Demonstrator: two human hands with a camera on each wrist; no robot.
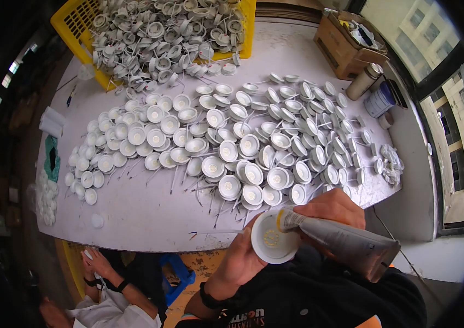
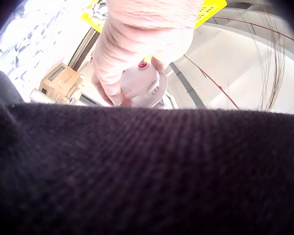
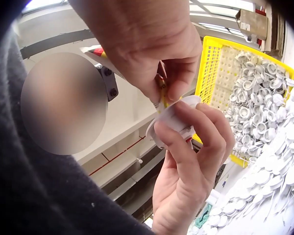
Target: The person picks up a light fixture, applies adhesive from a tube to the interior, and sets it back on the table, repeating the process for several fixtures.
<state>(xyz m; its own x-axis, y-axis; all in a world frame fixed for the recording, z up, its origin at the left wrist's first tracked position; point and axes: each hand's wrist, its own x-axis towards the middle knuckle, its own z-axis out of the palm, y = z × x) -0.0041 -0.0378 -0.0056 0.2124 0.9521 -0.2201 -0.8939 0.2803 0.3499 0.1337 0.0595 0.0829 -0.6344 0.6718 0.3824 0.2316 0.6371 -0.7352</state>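
Observation:
A round white cup-shaped fitting [image 1: 269, 252] with a yellowish ring of dots inside is held by my left hand [image 1: 238, 262], its open face toward the head camera. My right hand [image 1: 333, 210] grips a grey tube [image 1: 346, 240] near its yellow-banded end, which meets the fitting's upper right rim. In the left wrist view my left hand [image 2: 142, 39] holds the fitting [image 2: 137, 83] from behind. The right wrist view has the fingers of my right hand [image 3: 157, 58] pinching the tube's narrow end above the fitting [image 3: 179, 120]; my left hand [image 3: 191, 156] supports it.
Many white fittings with wires [image 1: 251, 146] cover the middle of the table [image 1: 128, 224]. Behind them a yellow crate [image 1: 73, 33] of grey-white rings lies tipped. A cardboard box [image 1: 338, 49], a flask [image 1: 364, 82] and a tub [image 1: 379, 100] stand at the right. Another person's hands [image 1: 98, 262] are at lower left.

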